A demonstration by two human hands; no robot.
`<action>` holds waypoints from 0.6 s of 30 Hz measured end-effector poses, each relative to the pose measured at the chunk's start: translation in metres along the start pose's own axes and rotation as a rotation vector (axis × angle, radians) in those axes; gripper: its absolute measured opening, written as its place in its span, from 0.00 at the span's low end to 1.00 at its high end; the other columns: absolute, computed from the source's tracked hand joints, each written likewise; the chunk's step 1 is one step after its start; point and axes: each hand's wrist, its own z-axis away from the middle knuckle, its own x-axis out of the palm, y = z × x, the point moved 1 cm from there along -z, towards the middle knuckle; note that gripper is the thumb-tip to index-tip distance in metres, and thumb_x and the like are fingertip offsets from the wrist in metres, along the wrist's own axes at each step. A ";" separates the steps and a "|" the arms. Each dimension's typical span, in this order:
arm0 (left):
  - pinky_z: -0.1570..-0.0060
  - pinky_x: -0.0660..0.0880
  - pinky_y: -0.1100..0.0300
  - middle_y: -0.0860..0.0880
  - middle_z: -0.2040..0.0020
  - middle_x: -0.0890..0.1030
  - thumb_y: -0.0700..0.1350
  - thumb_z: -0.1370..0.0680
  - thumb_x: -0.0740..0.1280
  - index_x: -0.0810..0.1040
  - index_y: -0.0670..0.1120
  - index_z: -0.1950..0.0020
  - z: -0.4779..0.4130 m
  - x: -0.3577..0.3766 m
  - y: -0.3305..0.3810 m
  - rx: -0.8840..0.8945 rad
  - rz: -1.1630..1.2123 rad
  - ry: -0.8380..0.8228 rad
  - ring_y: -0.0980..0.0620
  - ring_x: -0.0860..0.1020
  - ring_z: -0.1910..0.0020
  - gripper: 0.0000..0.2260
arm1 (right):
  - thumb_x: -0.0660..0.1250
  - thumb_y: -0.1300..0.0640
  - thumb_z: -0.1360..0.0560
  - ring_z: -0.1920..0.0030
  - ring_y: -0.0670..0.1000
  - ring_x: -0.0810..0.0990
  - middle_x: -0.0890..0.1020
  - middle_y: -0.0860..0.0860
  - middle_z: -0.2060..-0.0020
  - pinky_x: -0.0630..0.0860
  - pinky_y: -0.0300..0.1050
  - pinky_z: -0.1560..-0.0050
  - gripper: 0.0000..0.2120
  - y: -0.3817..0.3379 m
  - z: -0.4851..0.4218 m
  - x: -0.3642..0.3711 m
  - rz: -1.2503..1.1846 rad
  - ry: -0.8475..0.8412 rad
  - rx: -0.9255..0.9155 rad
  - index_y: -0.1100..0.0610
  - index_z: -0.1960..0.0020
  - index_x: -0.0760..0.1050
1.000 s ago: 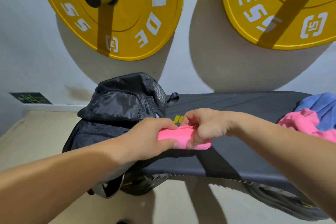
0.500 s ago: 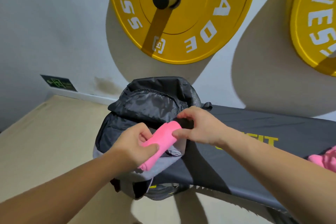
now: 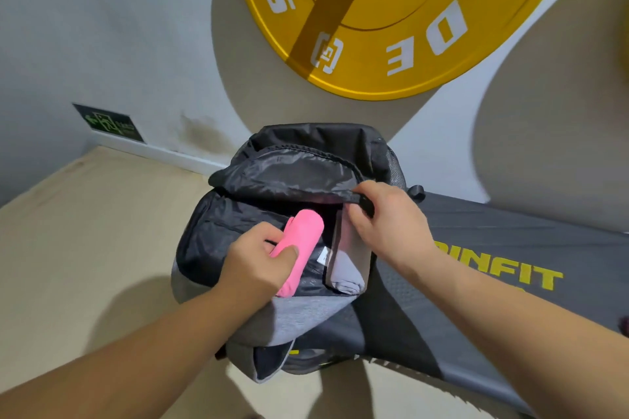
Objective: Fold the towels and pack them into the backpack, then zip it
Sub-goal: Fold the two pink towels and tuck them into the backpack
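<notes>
A black and grey backpack (image 3: pixel 218 241) lies at the left end of a dark bench, its top flap open. My left hand (image 3: pixel 258 262) grips a rolled pink towel (image 3: pixel 301 241) whose upper end reaches into the backpack's opening. My right hand (image 3: pixel 384 221) pinches the edge of the open flap and holds it up. A grey folded towel (image 3: pixel 347 269) lies inside the opening, just right of the pink roll.
The dark bench (image 3: pixel 510 248) with yellow lettering runs off to the right. A yellow weight plate (image 3: pixel 391 17) hangs on the grey wall behind. Beige floor (image 3: pixel 85 248) spreads to the left, and a green exit sign (image 3: pixel 109 122) is low on the wall.
The pink roll has moved from the bench over to the backpack and its end has gone into the opening. My right hand left the towel and took hold of the flap.
</notes>
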 end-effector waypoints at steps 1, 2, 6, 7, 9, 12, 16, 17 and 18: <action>0.63 0.75 0.61 0.49 0.65 0.80 0.42 0.25 0.73 0.80 0.46 0.55 -0.006 0.007 0.005 -0.022 0.017 0.006 0.53 0.79 0.65 0.03 | 0.62 0.45 0.22 0.47 0.53 0.78 0.81 0.46 0.52 0.78 0.50 0.55 0.11 0.001 -0.002 0.000 -0.019 0.023 -0.001 0.46 0.43 0.76; 0.61 0.75 0.61 0.52 0.62 0.81 0.43 0.25 0.73 0.80 0.46 0.54 -0.011 0.014 0.010 -0.033 0.031 0.006 0.54 0.79 0.62 0.03 | 0.62 0.44 0.22 0.47 0.52 0.78 0.81 0.45 0.52 0.78 0.50 0.54 0.11 0.002 -0.003 0.001 -0.028 0.030 -0.008 0.45 0.43 0.76; 0.52 0.81 0.49 0.51 0.58 0.84 0.48 0.23 0.71 0.83 0.49 0.55 -0.028 0.044 0.023 -0.003 0.012 -0.106 0.49 0.82 0.55 0.04 | 0.67 0.43 0.23 0.46 0.53 0.78 0.81 0.47 0.51 0.78 0.51 0.50 0.14 0.007 -0.002 0.006 -0.047 -0.046 -0.046 0.47 0.41 0.78; 0.53 0.82 0.46 0.51 0.60 0.84 0.50 0.24 0.70 0.83 0.50 0.57 -0.028 0.049 0.022 -0.008 0.002 -0.142 0.47 0.83 0.56 0.05 | 0.68 0.41 0.24 0.46 0.53 0.78 0.81 0.48 0.51 0.78 0.51 0.49 0.16 0.009 0.000 0.007 -0.041 -0.081 -0.061 0.47 0.41 0.79; 0.54 0.82 0.46 0.51 0.61 0.83 0.54 0.25 0.67 0.83 0.53 0.56 -0.024 0.053 0.019 -0.004 -0.058 -0.189 0.47 0.82 0.58 0.07 | 0.66 0.35 0.25 0.44 0.51 0.77 0.80 0.46 0.50 0.78 0.50 0.48 0.21 0.014 0.004 0.004 0.001 -0.146 -0.087 0.47 0.39 0.79; 0.49 0.81 0.49 0.53 0.56 0.85 0.57 0.28 0.67 0.84 0.54 0.48 -0.012 0.050 0.017 0.006 -0.048 -0.212 0.51 0.83 0.56 0.13 | 0.56 0.31 0.24 0.41 0.50 0.76 0.78 0.45 0.50 0.78 0.51 0.46 0.27 0.019 0.008 -0.005 0.057 -0.197 -0.117 0.45 0.37 0.80; 0.44 0.76 0.58 0.54 0.44 0.81 0.48 0.23 0.72 0.82 0.50 0.40 0.001 0.036 0.015 -0.018 -0.084 -0.160 0.55 0.80 0.48 0.12 | 0.59 0.38 0.20 0.38 0.52 0.75 0.77 0.47 0.45 0.78 0.53 0.42 0.22 0.016 0.011 -0.011 0.075 -0.260 -0.124 0.46 0.32 0.76; 0.43 0.77 0.58 0.54 0.45 0.81 0.48 0.23 0.72 0.82 0.50 0.42 0.003 0.032 0.014 0.006 -0.116 -0.148 0.54 0.80 0.47 0.11 | 0.59 0.38 0.20 0.38 0.52 0.75 0.77 0.47 0.44 0.78 0.53 0.43 0.21 0.013 0.012 -0.014 0.092 -0.273 -0.136 0.46 0.32 0.76; 0.44 0.77 0.58 0.54 0.47 0.82 0.46 0.23 0.72 0.82 0.50 0.43 0.006 0.028 0.018 0.023 -0.137 -0.142 0.54 0.80 0.48 0.09 | 0.59 0.39 0.20 0.38 0.52 0.75 0.77 0.47 0.44 0.78 0.53 0.44 0.21 0.011 0.013 -0.017 0.111 -0.286 -0.148 0.46 0.33 0.75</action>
